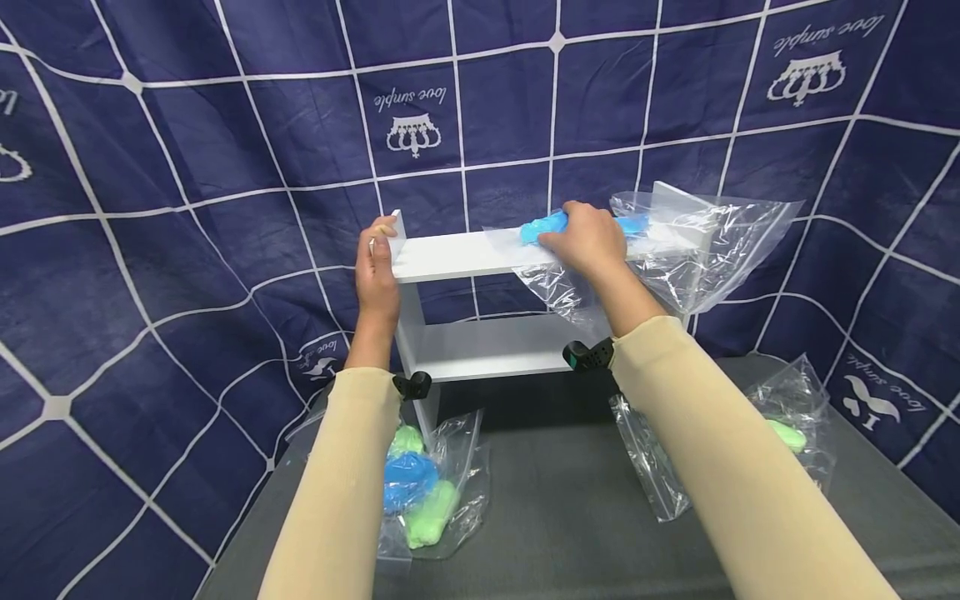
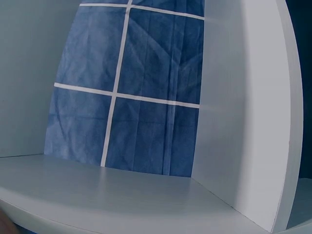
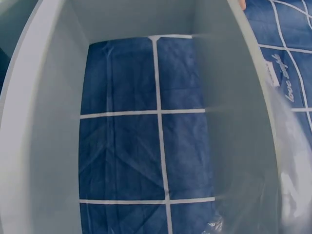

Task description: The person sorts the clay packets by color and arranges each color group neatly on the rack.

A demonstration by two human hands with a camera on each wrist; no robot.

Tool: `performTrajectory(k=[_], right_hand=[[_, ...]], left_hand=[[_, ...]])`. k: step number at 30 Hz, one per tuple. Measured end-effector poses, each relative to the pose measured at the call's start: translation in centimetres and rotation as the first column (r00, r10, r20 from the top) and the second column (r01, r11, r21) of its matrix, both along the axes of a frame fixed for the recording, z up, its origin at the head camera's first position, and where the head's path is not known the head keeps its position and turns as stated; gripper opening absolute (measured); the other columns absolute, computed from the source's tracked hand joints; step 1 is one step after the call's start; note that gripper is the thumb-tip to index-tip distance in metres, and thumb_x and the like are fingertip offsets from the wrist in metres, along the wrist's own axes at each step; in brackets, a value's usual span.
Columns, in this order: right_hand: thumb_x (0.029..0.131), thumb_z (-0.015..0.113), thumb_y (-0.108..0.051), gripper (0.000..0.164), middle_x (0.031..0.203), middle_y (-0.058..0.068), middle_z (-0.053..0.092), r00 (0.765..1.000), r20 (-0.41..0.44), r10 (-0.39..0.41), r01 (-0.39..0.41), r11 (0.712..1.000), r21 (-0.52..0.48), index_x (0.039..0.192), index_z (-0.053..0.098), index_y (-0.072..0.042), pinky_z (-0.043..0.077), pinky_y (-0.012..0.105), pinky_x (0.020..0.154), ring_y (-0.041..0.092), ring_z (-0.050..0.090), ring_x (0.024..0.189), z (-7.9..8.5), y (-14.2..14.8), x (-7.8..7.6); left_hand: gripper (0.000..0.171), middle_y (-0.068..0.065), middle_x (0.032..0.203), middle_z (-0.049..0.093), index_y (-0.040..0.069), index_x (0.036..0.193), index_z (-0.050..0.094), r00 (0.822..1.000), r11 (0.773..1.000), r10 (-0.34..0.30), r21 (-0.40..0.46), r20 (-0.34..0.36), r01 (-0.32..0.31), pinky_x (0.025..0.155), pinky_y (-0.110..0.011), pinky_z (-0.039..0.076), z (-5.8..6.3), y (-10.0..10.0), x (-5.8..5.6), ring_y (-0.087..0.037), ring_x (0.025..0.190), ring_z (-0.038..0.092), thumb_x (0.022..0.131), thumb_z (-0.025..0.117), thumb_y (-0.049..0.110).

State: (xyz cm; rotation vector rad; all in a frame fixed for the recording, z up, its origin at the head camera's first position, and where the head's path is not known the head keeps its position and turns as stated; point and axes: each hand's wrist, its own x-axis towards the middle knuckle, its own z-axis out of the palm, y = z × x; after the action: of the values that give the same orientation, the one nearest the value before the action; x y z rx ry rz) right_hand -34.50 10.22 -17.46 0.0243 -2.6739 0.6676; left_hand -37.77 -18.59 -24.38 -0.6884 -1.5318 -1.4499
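A white shelf unit [image 1: 457,254] stands on the grey table, with a top board, a lower board and raised side panels. My left hand [image 1: 377,279] grips its left end, fingers bent over the side panel. On the top board lies a clear plastic bag [image 1: 742,250] with a crumpled blue bundle [image 1: 543,227] in it. My right hand [image 1: 588,237] holds this bundle from above; the palm hides its middle. The left wrist view shows mostly the white boards [image 2: 268,97]. In the right wrist view, the clear bag [image 3: 295,180] hangs beside a board.
Clear bags with light green bundles [image 1: 431,512] and a blue bundle [image 1: 408,479] lie on the grey table [image 1: 547,517] at front left. Another bag with a green bundle [image 1: 787,433] lies at right, partly behind my sleeve. A blue cloth with white lines [image 1: 300,125] hangs behind.
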Motion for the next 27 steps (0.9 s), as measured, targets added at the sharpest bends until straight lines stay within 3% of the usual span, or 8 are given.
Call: performTrajectory(k=[8,15,17,22,24,27], right_hand=[[0.094,0.059,-0.049,0.067,0.144,0.016,0.057,0.997,0.072,0.038,-0.045,0.994,0.097,0.146,0.049,-0.008,0.039,0.049,0.110,0.041,0.047,0.134,0.2,-0.3,0.0],[0.095,0.055,-0.051,0.066,0.142,0.018,0.057,0.996,0.071,0.057,-0.062,0.995,0.080,0.142,0.052,-0.005,0.039,0.051,0.109,0.043,0.047,0.133,0.3,0.1,0.3],[0.095,0.054,-0.053,0.070,0.147,0.018,0.053,0.995,0.076,0.066,-0.070,0.997,0.045,0.147,0.046,-0.005,0.037,0.052,0.112,0.043,0.043,0.138,0.4,0.2,0.4],[0.097,0.052,-0.052,0.074,0.156,0.015,0.044,0.993,0.048,0.108,-0.108,0.994,-0.001,0.154,0.035,-0.008,0.029,0.053,0.120,0.042,0.033,0.146,1.1,0.3,0.9],[0.097,0.052,-0.050,0.071,0.154,0.015,0.046,0.992,0.016,0.121,-0.122,0.993,0.008,0.154,0.037,-0.009,0.029,0.052,0.119,0.042,0.035,0.145,1.3,0.3,1.2],[0.098,0.053,-0.047,0.066,0.151,0.015,0.050,0.990,-0.034,0.135,-0.134,0.991,0.028,0.152,0.041,-0.011,0.032,0.052,0.117,0.042,0.040,0.141,1.3,0.1,1.5]], left_hand=[[0.022,-0.021,0.136,0.056,0.010,0.099,0.055,1.000,1.000,0.012,0.004,0.007,-0.012,0.121,-0.029,0.028,-0.1,-0.4,0.1,-0.019,0.139,0.046,0.105,0.034,0.013],[0.023,-0.020,0.137,0.056,0.016,0.100,0.056,1.000,1.000,0.006,-0.005,0.014,-0.006,0.121,-0.028,0.027,-0.3,-0.1,0.0,-0.026,0.142,0.044,0.106,0.033,0.014],[0.023,-0.022,0.137,0.056,0.008,0.100,0.055,1.000,1.000,-0.001,0.001,0.003,0.001,0.121,-0.029,0.028,-0.3,0.0,-0.1,-0.031,0.142,0.043,0.105,0.033,0.013],[0.026,-0.025,0.136,0.055,-0.011,0.104,0.047,1.000,1.000,-0.010,0.003,-0.019,0.010,0.122,-0.029,0.027,-0.1,0.2,0.0,-0.025,0.141,0.045,0.104,0.032,0.010],[0.027,-0.026,0.136,0.055,-0.013,0.105,0.046,1.000,1.000,-0.010,0.006,-0.022,0.011,0.122,-0.029,0.027,0.0,0.2,0.0,-0.020,0.140,0.046,0.104,0.032,0.009],[0.027,-0.027,0.135,0.054,-0.015,0.105,0.045,1.000,1.000,-0.022,0.015,-0.022,0.022,0.122,-0.029,0.027,0.0,0.2,0.0,-0.021,0.140,0.046,0.104,0.031,0.008]])
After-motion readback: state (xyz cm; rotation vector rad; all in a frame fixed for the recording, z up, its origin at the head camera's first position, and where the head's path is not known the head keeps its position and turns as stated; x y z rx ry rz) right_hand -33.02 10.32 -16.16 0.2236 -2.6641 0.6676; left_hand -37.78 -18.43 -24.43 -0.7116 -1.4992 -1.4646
